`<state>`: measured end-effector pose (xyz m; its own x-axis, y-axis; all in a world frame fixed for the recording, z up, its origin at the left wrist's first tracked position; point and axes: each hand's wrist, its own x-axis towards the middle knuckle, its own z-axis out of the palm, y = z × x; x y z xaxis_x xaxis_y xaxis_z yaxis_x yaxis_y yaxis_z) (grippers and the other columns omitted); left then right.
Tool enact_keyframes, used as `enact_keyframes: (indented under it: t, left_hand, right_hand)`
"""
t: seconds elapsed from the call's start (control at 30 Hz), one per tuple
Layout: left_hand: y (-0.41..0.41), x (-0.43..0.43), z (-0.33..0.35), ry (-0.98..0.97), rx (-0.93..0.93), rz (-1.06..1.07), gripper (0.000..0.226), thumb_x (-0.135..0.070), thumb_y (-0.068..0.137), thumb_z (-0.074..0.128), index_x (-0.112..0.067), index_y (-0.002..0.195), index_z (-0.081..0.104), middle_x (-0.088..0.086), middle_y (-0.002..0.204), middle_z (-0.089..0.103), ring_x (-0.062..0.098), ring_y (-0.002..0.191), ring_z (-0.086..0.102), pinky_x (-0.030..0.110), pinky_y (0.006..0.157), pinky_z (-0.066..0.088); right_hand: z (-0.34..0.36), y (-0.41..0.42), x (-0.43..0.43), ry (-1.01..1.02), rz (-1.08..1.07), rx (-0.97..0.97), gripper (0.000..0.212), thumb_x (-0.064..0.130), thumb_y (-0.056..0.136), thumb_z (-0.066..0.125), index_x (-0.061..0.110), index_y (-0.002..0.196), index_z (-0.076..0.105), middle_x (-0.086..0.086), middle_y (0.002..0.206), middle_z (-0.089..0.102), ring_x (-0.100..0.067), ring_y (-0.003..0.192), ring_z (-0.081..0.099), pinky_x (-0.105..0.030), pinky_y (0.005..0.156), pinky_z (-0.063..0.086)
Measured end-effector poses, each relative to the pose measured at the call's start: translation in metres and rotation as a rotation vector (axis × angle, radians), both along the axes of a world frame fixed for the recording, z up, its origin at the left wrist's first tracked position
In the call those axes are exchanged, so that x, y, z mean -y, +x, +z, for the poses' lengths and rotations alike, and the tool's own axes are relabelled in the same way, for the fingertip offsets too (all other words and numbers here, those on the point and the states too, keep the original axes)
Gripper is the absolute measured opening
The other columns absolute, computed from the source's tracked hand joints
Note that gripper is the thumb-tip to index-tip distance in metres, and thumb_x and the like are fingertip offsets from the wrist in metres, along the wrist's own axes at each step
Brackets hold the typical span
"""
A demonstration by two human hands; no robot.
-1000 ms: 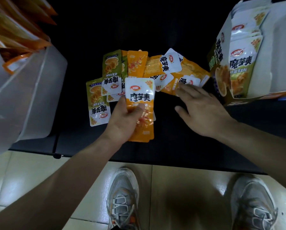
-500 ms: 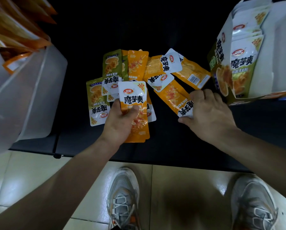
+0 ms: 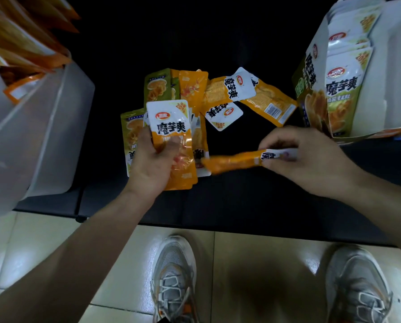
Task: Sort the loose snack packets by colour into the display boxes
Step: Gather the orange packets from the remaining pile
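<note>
My left hand (image 3: 154,164) grips a small stack of orange packets (image 3: 171,136), white label end up, above the dark table (image 3: 241,201). My right hand (image 3: 311,159) pinches another orange packet (image 3: 236,160) by its white end; it hangs edge-on, pointing left toward the stack. Loose packets lie behind the hands: green ones (image 3: 158,86) at the left, orange ones (image 3: 268,101) at the middle and right. A green display box (image 3: 316,80) with upright green packets stands at the right. An orange display box (image 3: 15,94), behind a pale flap, holds orange packets at the left.
The table's front edge runs just above my two grey shoes (image 3: 173,280) on the tiled floor (image 3: 43,252). The table's far half is dark.
My right hand has lifted an orange packet off the pile and carried it toward me and left. My left hand has stayed put with its stack.
</note>
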<state>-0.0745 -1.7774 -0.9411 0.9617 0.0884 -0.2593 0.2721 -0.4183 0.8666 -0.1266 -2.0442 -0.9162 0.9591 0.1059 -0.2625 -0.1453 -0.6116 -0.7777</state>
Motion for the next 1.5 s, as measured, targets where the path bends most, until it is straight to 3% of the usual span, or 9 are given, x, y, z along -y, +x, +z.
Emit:
enact_keyframes:
  t: [0.1, 0.27, 0.4, 0.5, 0.6, 0.8, 1.13, 1.3, 1.5]
  left_hand:
    - [0.001, 0.001, 0.005, 0.020, 0.024, -0.068, 0.032, -0.023, 0.097, 0.062, -0.022, 0.127, 0.052, -0.014, 0.102, 0.069, -0.010, 0.084, 0.066, 0.011, 0.066, 0.051]
    - [-0.022, 0.027, 0.011, -0.191, -0.181, -0.307, 0.016, -0.032, 0.100, 0.052, -0.041, 0.112, 0.056, -0.030, 0.089, 0.071, -0.003, 0.083, 0.068, 0.010, 0.065, 0.051]
    - [-0.032, 0.038, 0.010, -0.157, -0.204, -0.466, 0.031, -0.031, 0.089, 0.065, -0.040, 0.115, 0.050, -0.015, 0.102, 0.070, -0.007, 0.092, 0.066, 0.009, 0.070, 0.051]
    - [-0.026, 0.036, 0.008, -0.153, -0.155, -0.325, 0.029, -0.021, 0.093, 0.066, -0.034, 0.114, 0.052, -0.015, 0.098, 0.068, -0.011, 0.082, 0.065, 0.006, 0.062, 0.048]
    - [-0.015, 0.026, 0.006, -0.112, -0.111, -0.150, 0.024, -0.023, 0.094, 0.066, -0.031, 0.113, 0.053, -0.017, 0.095, 0.066, -0.015, 0.074, 0.064, 0.005, 0.055, 0.047]
    - [-0.006, 0.014, -0.001, -0.093, -0.130, 0.028, 0.036, -0.033, 0.093, 0.067, -0.027, 0.126, 0.055, -0.014, 0.102, 0.069, -0.002, 0.084, 0.069, 0.019, 0.063, 0.053]
    - [-0.012, 0.018, -0.005, -0.100, -0.161, -0.012, 0.035, -0.032, 0.092, 0.067, -0.032, 0.123, 0.050, -0.019, 0.103, 0.066, -0.003, 0.088, 0.064, 0.018, 0.066, 0.048]
    - [-0.010, 0.016, -0.008, -0.085, -0.145, 0.013, 0.039, -0.034, 0.092, 0.068, -0.028, 0.128, 0.053, -0.017, 0.105, 0.067, -0.009, 0.081, 0.066, 0.012, 0.060, 0.050]
    - [-0.007, 0.012, -0.010, -0.106, -0.110, 0.070, 0.042, -0.033, 0.091, 0.070, -0.027, 0.130, 0.055, -0.013, 0.107, 0.071, 0.001, 0.089, 0.070, 0.022, 0.068, 0.055]
  right_hand:
    - [0.018, 0.003, 0.004, 0.119, 0.068, -0.043, 0.028, 0.018, 0.084, 0.077, 0.037, 0.103, 0.070, 0.027, 0.095, 0.069, 0.005, 0.089, 0.066, -0.010, 0.070, 0.049]
    - [0.009, 0.014, -0.024, 0.185, -0.114, -0.014, 0.022, 0.025, 0.076, 0.086, 0.025, 0.090, 0.069, 0.012, 0.085, 0.074, -0.001, 0.077, 0.069, -0.025, 0.067, 0.055]
    - [-0.010, 0.018, -0.042, 0.094, -0.251, 0.113, 0.036, 0.041, 0.072, 0.087, 0.025, 0.092, 0.061, 0.011, 0.084, 0.067, 0.000, 0.073, 0.063, -0.019, 0.062, 0.051]
    - [-0.026, 0.027, -0.036, -0.187, -0.170, 0.252, 0.046, 0.045, 0.097, 0.056, 0.015, 0.132, 0.053, -0.003, 0.132, 0.052, -0.017, 0.120, 0.053, -0.035, 0.101, 0.046]
    - [-0.043, 0.032, -0.023, -0.496, 0.074, 0.017, 0.067, 0.045, 0.104, 0.037, 0.009, 0.157, 0.019, -0.010, 0.167, 0.007, -0.029, 0.153, 0.008, -0.046, 0.123, 0.019]
    - [-0.051, -0.003, -0.022, -0.623, 0.103, 0.313, 0.040, 0.029, 0.087, 0.067, 0.010, 0.121, 0.060, -0.013, 0.117, 0.057, -0.037, 0.105, 0.055, -0.049, 0.085, 0.047]
    - [-0.043, 0.002, -0.020, -0.404, -0.136, -0.032, 0.101, 0.038, 0.070, 0.089, 0.016, 0.150, 0.031, -0.012, 0.135, 0.045, -0.035, 0.124, 0.047, -0.046, 0.101, 0.041]
    - [-0.037, -0.011, -0.027, -0.348, -0.138, 0.226, 0.048, 0.022, 0.083, 0.076, 0.024, 0.124, 0.051, 0.003, 0.110, 0.049, -0.025, 0.093, 0.058, -0.033, 0.066, 0.044]
    - [-0.038, -0.027, -0.029, -0.469, 0.094, 0.431, 0.031, 0.036, 0.089, 0.065, 0.021, 0.117, 0.064, -0.003, 0.113, 0.056, -0.024, 0.095, 0.058, -0.039, 0.071, 0.055]
